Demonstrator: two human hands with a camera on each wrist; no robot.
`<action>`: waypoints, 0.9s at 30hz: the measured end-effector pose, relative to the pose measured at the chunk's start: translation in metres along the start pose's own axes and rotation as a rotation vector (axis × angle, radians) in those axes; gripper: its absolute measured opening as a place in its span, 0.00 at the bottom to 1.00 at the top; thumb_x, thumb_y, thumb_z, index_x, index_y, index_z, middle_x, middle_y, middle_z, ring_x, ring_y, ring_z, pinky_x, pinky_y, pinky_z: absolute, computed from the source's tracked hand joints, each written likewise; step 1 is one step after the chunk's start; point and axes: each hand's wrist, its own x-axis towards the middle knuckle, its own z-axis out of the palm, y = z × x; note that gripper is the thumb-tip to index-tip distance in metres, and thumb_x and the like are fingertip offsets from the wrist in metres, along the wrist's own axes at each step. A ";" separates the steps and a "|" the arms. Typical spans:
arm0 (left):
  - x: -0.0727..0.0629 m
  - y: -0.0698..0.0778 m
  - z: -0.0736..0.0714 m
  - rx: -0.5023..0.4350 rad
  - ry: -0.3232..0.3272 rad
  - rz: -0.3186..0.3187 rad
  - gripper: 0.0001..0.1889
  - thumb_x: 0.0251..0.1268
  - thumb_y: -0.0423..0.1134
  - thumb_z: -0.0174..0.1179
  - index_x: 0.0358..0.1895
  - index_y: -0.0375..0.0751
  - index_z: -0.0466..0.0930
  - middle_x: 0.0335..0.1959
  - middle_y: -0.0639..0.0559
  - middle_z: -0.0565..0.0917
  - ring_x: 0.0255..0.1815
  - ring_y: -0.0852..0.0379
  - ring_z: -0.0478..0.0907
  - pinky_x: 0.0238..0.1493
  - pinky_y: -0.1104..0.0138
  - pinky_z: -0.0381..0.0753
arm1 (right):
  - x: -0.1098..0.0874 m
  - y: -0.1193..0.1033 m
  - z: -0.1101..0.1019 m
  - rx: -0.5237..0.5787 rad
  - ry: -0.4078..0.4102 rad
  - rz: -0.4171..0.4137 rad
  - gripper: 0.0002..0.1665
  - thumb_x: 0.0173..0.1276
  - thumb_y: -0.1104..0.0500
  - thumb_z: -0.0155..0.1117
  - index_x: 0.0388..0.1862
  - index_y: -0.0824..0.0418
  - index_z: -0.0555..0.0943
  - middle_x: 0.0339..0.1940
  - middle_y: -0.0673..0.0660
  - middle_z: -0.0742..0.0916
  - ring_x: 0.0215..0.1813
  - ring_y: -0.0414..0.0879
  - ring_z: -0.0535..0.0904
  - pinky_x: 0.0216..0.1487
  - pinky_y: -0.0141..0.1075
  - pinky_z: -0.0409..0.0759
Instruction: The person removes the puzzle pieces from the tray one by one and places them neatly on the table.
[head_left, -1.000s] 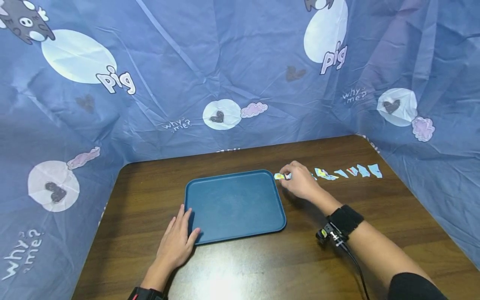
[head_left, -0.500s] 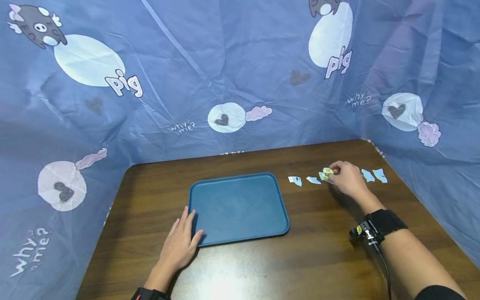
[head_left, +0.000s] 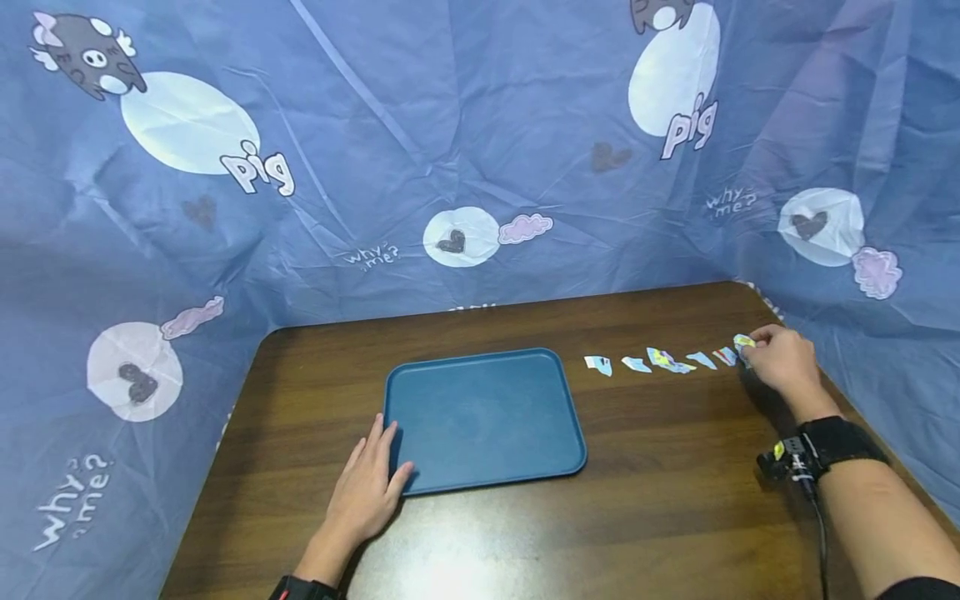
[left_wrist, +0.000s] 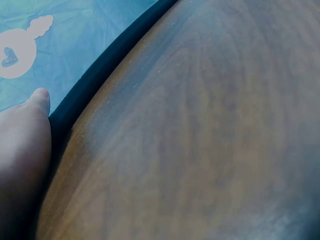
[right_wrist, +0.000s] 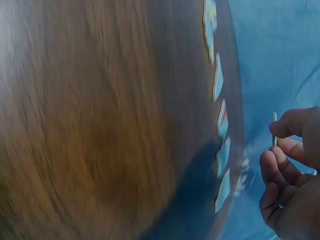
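Observation:
My right hand (head_left: pixel 783 365) pinches a small flat puzzle piece (head_left: pixel 742 342) with yellow on it, at the right end of a row of puzzle pieces. In the right wrist view the held piece (right_wrist: pixel 274 117) shows edge-on between thumb and fingers, raised off the table. My left hand (head_left: pixel 366 490) lies at the left rim of a blue rectangular tray (head_left: pixel 487 421), fingers extended. Only part of the left hand (left_wrist: pixel 24 150) appears in the left wrist view, beside the dark tray rim.
Several irregular light-blue pieces lie in a line right of the tray, among them a larger yellow-marked one (head_left: pixel 667 361) and a red-marked one (head_left: pixel 724 357). The brown wooden table (head_left: pixel 645 500) ends at a blue printed cloth (head_left: pixel 375 167) behind and at the sides.
My right hand has moved right along the row, from beside the tray to the far right end, carrying the yellow-marked puzzle piece. My left hand stays at the tray.

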 end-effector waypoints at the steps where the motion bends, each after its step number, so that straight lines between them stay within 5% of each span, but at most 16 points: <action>1: 0.000 0.000 0.000 -0.002 0.000 0.000 0.35 0.80 0.52 0.49 0.78 0.32 0.54 0.80 0.32 0.50 0.79 0.42 0.54 0.78 0.47 0.49 | 0.001 0.004 -0.002 0.001 0.000 0.029 0.18 0.67 0.59 0.60 0.46 0.73 0.80 0.41 0.74 0.84 0.44 0.73 0.77 0.38 0.58 0.73; 10: 0.002 0.001 -0.002 0.011 0.029 0.011 0.35 0.79 0.52 0.50 0.77 0.31 0.56 0.80 0.31 0.51 0.79 0.41 0.55 0.77 0.47 0.51 | -0.001 0.043 -0.006 0.032 0.021 0.239 0.22 0.69 0.58 0.57 0.50 0.77 0.79 0.52 0.78 0.80 0.53 0.80 0.69 0.54 0.63 0.68; 18: 0.002 -0.001 -0.005 0.006 0.036 0.001 0.35 0.79 0.52 0.50 0.77 0.32 0.56 0.80 0.32 0.51 0.79 0.42 0.55 0.78 0.49 0.50 | 0.003 0.055 -0.006 0.025 0.054 0.296 0.23 0.67 0.59 0.54 0.52 0.77 0.78 0.54 0.78 0.80 0.55 0.79 0.70 0.54 0.62 0.70; 27: 0.001 -0.003 -0.001 0.013 0.022 0.005 0.35 0.78 0.51 0.52 0.77 0.31 0.57 0.80 0.33 0.52 0.78 0.42 0.56 0.78 0.50 0.50 | -0.005 0.065 -0.004 0.001 -0.017 0.389 0.23 0.66 0.59 0.54 0.51 0.77 0.79 0.52 0.78 0.80 0.54 0.78 0.71 0.48 0.62 0.75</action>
